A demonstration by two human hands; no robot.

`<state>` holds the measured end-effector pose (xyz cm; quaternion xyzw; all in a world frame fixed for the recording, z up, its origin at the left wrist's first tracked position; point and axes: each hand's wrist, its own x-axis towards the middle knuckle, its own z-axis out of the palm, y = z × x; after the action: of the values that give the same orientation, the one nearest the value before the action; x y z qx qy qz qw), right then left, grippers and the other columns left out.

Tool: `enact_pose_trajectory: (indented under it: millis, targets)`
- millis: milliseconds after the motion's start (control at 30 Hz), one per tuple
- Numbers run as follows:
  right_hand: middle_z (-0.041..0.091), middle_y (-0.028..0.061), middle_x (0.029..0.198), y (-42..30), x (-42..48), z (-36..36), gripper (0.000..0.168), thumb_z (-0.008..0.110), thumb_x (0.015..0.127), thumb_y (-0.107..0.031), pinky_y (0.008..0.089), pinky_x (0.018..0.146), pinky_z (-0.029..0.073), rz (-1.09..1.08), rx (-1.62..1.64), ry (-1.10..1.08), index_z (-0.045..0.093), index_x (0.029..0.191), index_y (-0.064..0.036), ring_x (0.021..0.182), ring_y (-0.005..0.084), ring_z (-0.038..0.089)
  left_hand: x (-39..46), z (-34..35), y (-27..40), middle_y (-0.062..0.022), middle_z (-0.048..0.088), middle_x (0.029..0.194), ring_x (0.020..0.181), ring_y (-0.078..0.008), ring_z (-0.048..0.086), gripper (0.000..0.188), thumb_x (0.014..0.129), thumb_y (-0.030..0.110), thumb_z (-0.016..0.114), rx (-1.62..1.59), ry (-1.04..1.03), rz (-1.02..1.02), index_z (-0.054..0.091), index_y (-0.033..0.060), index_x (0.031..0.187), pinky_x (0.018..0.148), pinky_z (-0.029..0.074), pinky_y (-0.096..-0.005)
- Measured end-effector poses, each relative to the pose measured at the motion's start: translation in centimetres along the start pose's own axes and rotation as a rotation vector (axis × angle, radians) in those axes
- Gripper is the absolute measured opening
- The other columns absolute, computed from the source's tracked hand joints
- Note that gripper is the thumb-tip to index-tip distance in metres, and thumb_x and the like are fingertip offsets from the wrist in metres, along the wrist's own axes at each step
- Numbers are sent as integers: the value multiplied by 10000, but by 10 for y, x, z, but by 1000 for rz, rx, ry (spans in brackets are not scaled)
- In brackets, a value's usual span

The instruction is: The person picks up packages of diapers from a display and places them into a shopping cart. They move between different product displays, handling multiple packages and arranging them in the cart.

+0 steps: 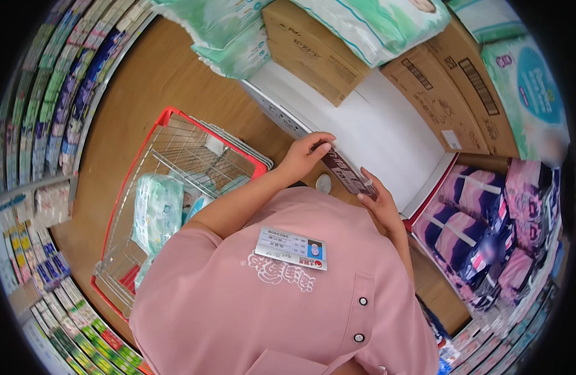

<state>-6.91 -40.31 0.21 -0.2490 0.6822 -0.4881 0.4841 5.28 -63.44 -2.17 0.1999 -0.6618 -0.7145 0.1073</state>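
Note:
My left hand (308, 154) grips one end of a dark red sign strip (341, 169) with large pale writing, its fingers curled over the top edge. At the strip's other end, my right hand (379, 199) holds it between thumb and fingers, close to a small clear clip. The strip lies along the near edge of a white display platform (386, 140), just in front of my body. Whether it is fixed to that edge, I cannot tell.
Cardboard boxes (316, 56) and green diaper packs (231, 51) stand on the platform's far side. Left is a red-rimmed wire shopping cart (128, 173) holding green packs (157, 206). Purple and pink packs (461, 225) sit to the right. Stocked shelves (58, 103) curve along the left.

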Motion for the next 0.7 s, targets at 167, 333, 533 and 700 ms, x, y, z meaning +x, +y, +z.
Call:
enact_pose_trajectory:
  millis: [167, 333, 533, 700]
  targets:
    - [546, 92, 1203, -23, 39, 11, 512, 486, 954, -349, 300, 843, 442, 20, 34, 6, 442, 1353, -31, 1009, 144, 522, 12, -25, 8, 0, 596, 956, 889, -79, 518, 241, 953, 146, 521, -22, 176, 48, 578, 23, 1152, 809, 430, -231]
    - [619, 110, 1046, -35, 98, 28, 613, 362, 963, -516, 331, 763, 462, 37, 85, 20, 546, 1203, 18, 925, 190, 563, 36, -70, 13, -70, 665, 929, 817, -146, 601, 263, 920, 228, 568, 61, 328, 84, 612, 39, 1098, 757, 481, -281]
    - [632, 94, 1033, -50, 157, 53, 586, 343, 957, -551, 345, 777, 461, 177, 92, -78, 583, 1112, -39, 931, 186, 568, 51, -120, 3, -117, 675, 942, 819, -234, 633, 311, 928, 291, 519, 237, 404, 18, 613, 47, 1097, 757, 488, -320]
    - [641, 85, 1048, -52, 172, 60, 619, 318, 954, -570, 341, 766, 469, 139, -85, -89, 586, 1120, -37, 915, 176, 584, 49, -127, -12, -128, 673, 956, 847, -238, 638, 320, 929, 290, 499, -10, 452, -25, 614, 44, 1099, 772, 487, -338]
